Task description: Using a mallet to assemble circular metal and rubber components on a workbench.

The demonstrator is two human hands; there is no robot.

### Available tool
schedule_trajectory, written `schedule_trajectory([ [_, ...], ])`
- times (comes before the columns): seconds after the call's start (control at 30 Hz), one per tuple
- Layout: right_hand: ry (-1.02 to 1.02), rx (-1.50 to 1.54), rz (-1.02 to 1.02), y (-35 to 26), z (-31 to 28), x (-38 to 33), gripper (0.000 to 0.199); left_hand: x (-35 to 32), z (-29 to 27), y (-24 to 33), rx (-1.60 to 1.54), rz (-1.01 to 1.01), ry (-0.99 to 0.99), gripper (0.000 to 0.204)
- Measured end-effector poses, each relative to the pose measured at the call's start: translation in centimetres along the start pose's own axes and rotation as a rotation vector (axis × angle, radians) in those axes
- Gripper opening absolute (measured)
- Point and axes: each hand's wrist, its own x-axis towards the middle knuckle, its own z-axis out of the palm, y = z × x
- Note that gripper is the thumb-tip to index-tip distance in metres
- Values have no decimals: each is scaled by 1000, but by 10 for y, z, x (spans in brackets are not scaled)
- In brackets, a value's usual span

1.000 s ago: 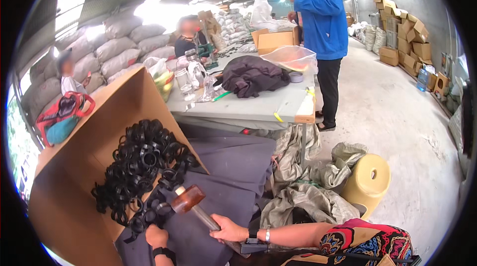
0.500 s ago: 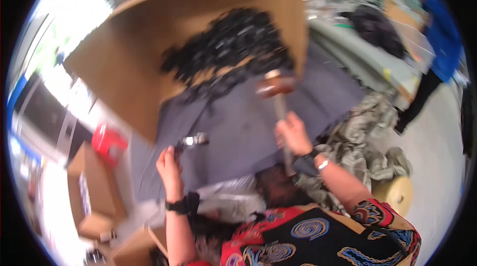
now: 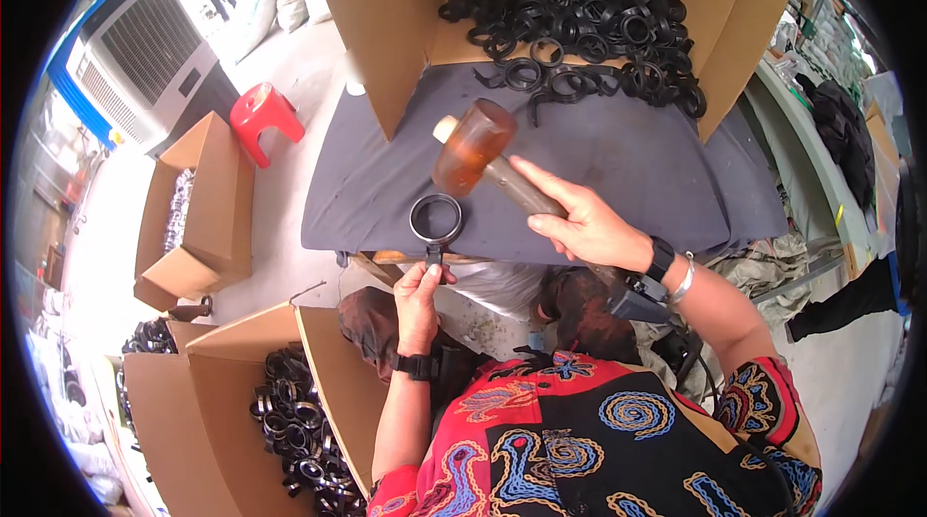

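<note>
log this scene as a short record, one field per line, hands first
left hand: holds a black ring by its narrow end
right hand: grips a mallet by the handle
mallet head: reddish-brown, over the grey cloth
far side: open cardboard box with a pile of dark rings
lower left: another open box, more rings inside
floor, left: red stool

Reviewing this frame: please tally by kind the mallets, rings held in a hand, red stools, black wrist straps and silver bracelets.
Mallet: 1
Held black ring: 1
Red stool: 1
Black wrist straps: 2
Silver bracelet: 1
Total: 6
</note>
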Motion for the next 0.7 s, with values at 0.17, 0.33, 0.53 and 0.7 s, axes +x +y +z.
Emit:
schedule_trajectory([
  [0.17,142,-277,-324,-43,-1,17,60,2,0,-1,19,-24,-8,19],
  [0.33,-63,-438,-37,22,33,48,63,4,0,-5,-16,-20,-53,19],
  [0.53,88,-138,-64,-7,16,39,64,3,-7,-10,-4,-11,-35,23],
  [0.7,187,-215,-201,24,22,15,63,3,-1,-7,-42,-26,-61,22],
])
